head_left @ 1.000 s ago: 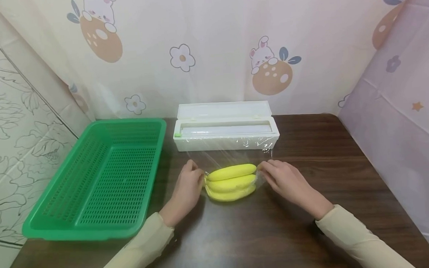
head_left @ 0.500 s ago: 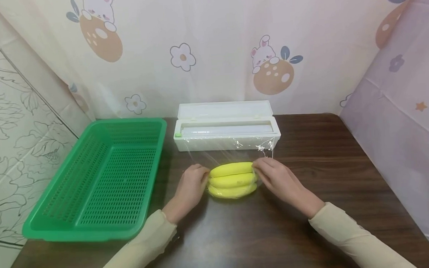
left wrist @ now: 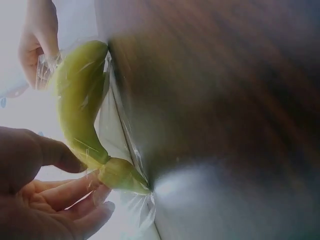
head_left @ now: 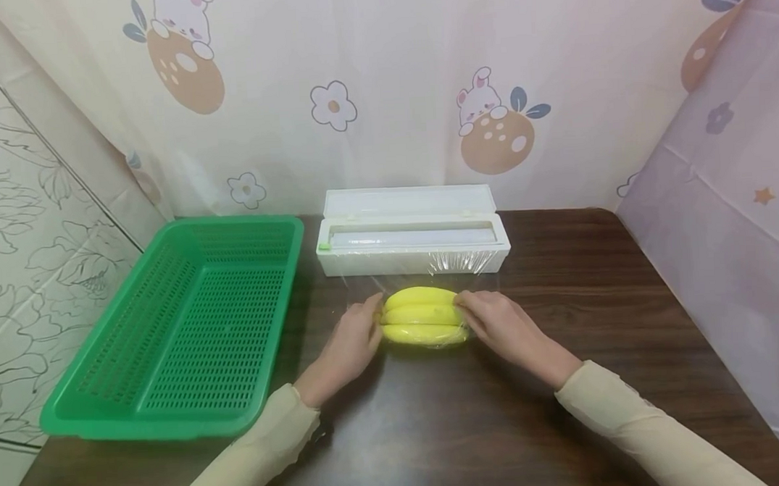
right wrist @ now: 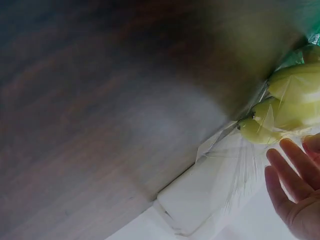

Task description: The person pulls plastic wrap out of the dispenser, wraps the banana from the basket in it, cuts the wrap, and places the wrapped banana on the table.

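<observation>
Bananas, yellow, curved and bunched side by side (head_left: 422, 315), lie on a dark brown wood-grain table (head_left: 437, 437), between its far and near edges, wrapped in clear, shiny plastic film (head_left: 458, 260). The left hand (head_left: 351, 339) holds the bunch's stem end, its thumb on top and its fingertips against the stem. At the other end, the right hand (head_left: 500, 325) pinches film between thumb and forefinger, its remaining fingers fairly straight and slightly spread. From the bunch, the film runs to a long white rectangular box (head_left: 397, 263) near the table's far edge, draping over its front wall in bright creases. The box's white lid (head_left: 407, 200) stands raised behind a pale roll (head_left: 412, 238), and a small light-green tab (head_left: 324, 246) sits at its left front corner. Toward the table's left edge stands a green rectangular slotted plastic basket (head_left: 156, 425), well apart from the bananas. Cream sleeves (head_left: 261, 437) cover both forearms.
</observation>
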`<state>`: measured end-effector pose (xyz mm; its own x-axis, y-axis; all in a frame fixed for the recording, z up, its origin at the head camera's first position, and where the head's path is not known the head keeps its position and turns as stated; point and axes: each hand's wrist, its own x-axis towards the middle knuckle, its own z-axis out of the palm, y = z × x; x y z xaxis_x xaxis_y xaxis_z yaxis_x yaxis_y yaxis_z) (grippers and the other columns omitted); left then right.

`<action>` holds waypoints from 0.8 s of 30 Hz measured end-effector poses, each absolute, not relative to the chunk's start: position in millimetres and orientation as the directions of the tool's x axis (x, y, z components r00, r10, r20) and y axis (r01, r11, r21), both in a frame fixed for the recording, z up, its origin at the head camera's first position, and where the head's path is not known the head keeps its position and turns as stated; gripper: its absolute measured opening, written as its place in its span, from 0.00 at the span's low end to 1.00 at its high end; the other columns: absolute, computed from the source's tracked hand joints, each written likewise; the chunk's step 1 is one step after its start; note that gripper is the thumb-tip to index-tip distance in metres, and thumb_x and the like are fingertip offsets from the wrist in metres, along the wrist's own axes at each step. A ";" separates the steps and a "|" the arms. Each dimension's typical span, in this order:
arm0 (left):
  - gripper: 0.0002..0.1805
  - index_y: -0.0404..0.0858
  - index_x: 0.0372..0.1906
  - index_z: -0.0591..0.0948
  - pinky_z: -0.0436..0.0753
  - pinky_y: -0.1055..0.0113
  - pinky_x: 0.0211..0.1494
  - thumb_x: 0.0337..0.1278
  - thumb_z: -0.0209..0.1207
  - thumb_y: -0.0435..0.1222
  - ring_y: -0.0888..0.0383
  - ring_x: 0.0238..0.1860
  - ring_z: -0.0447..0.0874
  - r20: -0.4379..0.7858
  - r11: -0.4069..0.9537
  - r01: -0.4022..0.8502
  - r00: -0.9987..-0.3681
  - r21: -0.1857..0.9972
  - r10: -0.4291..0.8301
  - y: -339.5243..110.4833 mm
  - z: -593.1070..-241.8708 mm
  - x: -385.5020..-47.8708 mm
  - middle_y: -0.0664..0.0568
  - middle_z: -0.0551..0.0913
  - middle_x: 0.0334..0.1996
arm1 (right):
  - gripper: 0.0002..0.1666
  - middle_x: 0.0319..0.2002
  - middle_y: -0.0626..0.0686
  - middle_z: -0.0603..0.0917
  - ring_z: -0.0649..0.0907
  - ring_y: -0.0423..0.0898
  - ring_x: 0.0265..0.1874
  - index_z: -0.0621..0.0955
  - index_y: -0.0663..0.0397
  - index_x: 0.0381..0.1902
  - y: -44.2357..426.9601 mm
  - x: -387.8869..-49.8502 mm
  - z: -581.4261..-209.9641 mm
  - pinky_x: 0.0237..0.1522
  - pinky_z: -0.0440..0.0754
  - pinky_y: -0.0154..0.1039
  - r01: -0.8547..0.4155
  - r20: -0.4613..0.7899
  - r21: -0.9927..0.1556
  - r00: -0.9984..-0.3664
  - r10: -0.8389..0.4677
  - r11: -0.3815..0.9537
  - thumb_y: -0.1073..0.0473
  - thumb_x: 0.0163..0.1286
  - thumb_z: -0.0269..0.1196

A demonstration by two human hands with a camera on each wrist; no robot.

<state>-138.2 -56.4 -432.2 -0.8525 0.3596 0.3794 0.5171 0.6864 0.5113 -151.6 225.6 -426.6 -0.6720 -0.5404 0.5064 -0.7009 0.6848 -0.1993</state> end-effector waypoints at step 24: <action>0.37 0.24 0.68 0.69 0.83 0.43 0.59 0.63 0.73 0.39 0.38 0.52 0.82 0.197 0.675 0.474 -0.872 0.566 0.447 -59.2 -430.0 -148.8 0.37 0.84 0.47 | 0.10 0.19 0.48 0.74 0.76 0.48 0.20 0.73 0.55 0.32 223.4 -172.8 -431.3 0.18 0.75 0.44 -0.446 0.382 -0.181 -0.853 -0.356 0.876 0.71 0.70 0.61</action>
